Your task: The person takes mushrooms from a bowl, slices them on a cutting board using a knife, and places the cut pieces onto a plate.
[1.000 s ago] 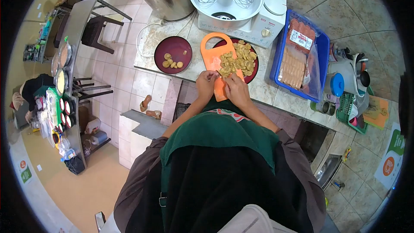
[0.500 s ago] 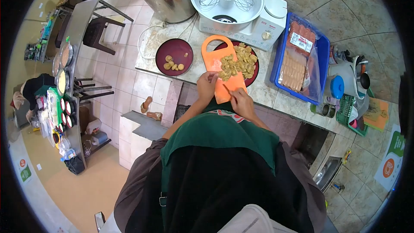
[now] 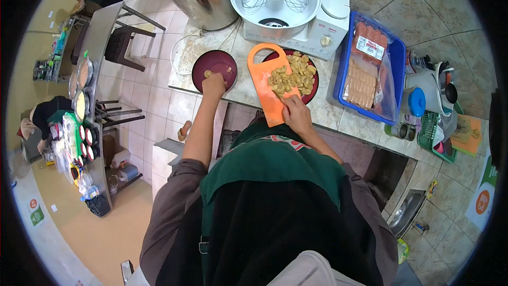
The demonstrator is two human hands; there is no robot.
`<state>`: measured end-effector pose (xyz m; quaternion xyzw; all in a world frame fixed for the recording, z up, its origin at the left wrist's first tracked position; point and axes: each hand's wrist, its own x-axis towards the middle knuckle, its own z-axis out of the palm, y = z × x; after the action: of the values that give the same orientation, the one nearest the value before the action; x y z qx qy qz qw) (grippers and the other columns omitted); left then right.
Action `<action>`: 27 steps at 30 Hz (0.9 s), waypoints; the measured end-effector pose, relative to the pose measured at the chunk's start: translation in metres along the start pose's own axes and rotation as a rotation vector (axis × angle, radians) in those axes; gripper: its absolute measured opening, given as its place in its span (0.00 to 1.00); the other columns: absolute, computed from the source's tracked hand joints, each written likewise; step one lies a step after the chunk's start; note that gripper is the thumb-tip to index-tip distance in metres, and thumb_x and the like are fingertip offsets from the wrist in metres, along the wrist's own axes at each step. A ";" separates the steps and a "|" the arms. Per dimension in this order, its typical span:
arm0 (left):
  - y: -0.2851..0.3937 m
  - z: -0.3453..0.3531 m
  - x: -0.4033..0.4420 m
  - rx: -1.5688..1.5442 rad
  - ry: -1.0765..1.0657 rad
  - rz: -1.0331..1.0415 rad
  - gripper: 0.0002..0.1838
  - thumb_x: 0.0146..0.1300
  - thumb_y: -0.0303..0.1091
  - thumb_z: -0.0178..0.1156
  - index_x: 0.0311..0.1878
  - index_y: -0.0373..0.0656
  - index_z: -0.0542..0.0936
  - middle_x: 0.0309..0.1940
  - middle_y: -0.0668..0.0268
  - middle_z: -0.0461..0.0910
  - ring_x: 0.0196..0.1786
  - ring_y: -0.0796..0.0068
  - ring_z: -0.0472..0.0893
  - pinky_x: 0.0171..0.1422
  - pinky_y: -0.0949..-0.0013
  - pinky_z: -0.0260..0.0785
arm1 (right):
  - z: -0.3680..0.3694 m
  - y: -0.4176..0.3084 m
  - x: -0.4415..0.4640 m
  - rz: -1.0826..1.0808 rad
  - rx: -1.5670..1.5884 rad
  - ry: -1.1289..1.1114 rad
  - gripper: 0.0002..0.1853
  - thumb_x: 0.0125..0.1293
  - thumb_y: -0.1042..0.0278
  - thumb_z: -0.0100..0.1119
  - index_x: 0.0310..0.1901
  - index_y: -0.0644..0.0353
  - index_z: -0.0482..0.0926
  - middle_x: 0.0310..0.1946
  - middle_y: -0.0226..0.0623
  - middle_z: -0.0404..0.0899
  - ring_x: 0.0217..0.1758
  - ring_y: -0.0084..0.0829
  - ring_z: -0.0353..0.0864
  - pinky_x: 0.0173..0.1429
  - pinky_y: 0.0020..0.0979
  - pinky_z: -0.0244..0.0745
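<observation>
My left hand (image 3: pixel 214 86) reaches down into the dark red plate (image 3: pixel 199 62) on the left, fingers drawn together over a few small round brownish pieces (image 3: pixel 208 73) that look like meatballs; what its fingertips pinch is hidden. An orange cutting board (image 3: pixel 260 79) lies tilted, partly over a second dark red plate (image 3: pixel 316 86). Sliced brownish pieces (image 3: pixel 300 74) are heaped on the board's right side and on that plate. At the board's lower right edge, my right hand (image 3: pixel 297 113) is closed around a small knife, mostly covered by the fingers.
Behind the board stands a white stand mixer (image 3: pixel 325 32) with a bowl and whisks. A steel drum-like container (image 3: pixel 206 2) is at the back left. To the right, a blue tray (image 3: pixel 344 95) holds packs of sausages (image 3: pixel 361 86). A person (image 3: pixel 47 116) is by the far-left table.
My left hand has left the cutting board and moved left into the plate of round pieces. My right hand has stayed at the board, shifting slightly up.
</observation>
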<state>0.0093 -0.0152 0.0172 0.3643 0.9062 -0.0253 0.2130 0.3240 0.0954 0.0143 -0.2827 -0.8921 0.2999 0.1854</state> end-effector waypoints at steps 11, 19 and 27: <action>-0.012 -0.007 0.029 -0.112 0.016 0.219 0.15 0.55 0.39 0.73 0.39 0.39 0.84 0.34 0.52 0.87 0.39 0.56 0.88 0.48 0.60 0.80 | -0.007 -0.003 -0.005 -0.001 0.018 -0.025 0.12 0.62 0.75 0.63 0.48 0.59 0.81 0.40 0.42 0.76 0.42 0.48 0.83 0.44 0.45 0.81; 0.050 -0.003 -0.026 -0.825 0.104 0.332 0.12 0.60 0.34 0.73 0.43 0.40 0.81 0.30 0.66 0.83 0.33 0.80 0.83 0.38 0.71 0.76 | -0.001 0.002 0.001 0.105 -0.025 0.021 0.12 0.62 0.75 0.63 0.47 0.60 0.80 0.40 0.43 0.76 0.42 0.48 0.83 0.44 0.46 0.80; 0.129 0.080 -0.058 -0.988 0.092 0.359 0.10 0.61 0.29 0.72 0.41 0.37 0.82 0.31 0.61 0.83 0.32 0.75 0.84 0.38 0.71 0.79 | -0.009 -0.001 -0.005 0.138 -0.017 0.012 0.12 0.62 0.75 0.62 0.48 0.59 0.81 0.41 0.43 0.77 0.42 0.48 0.84 0.44 0.46 0.80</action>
<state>0.1626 0.0255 -0.0175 0.3705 0.7419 0.4580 0.3203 0.3322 0.0959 0.0211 -0.3467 -0.8719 0.3026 0.1672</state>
